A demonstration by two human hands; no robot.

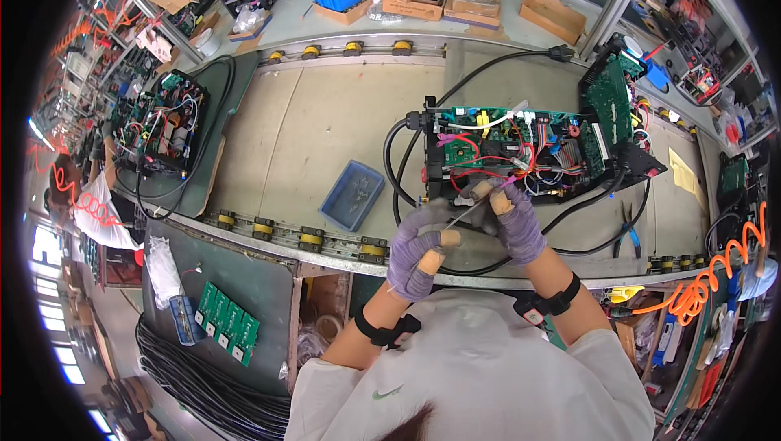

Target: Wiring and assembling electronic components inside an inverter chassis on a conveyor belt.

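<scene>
An opened electronic unit (512,148) lies in front of me, its black frame packed with green circuit boards and red, white and blue wires. My left hand (419,250), in a grey-purple glove with tan fingertips, is closed round a thin grey rod (467,214) at the unit's near edge. Its kind I cannot make out. My right hand (519,221), gloved likewise, pinches at the unit's near edge by a red wire with a pink sleeve (509,181). Its fingertips partly hide what they grip.
Left of the unit is a blue tray (352,195) of small metal parts. Blue-handled pliers (627,233) lie at right, near black cables. Another opened unit (167,128) stands far left. Green boards (228,323) and black cable bundles (207,376) lie lower left. Orange coiled hose (691,299) hangs right.
</scene>
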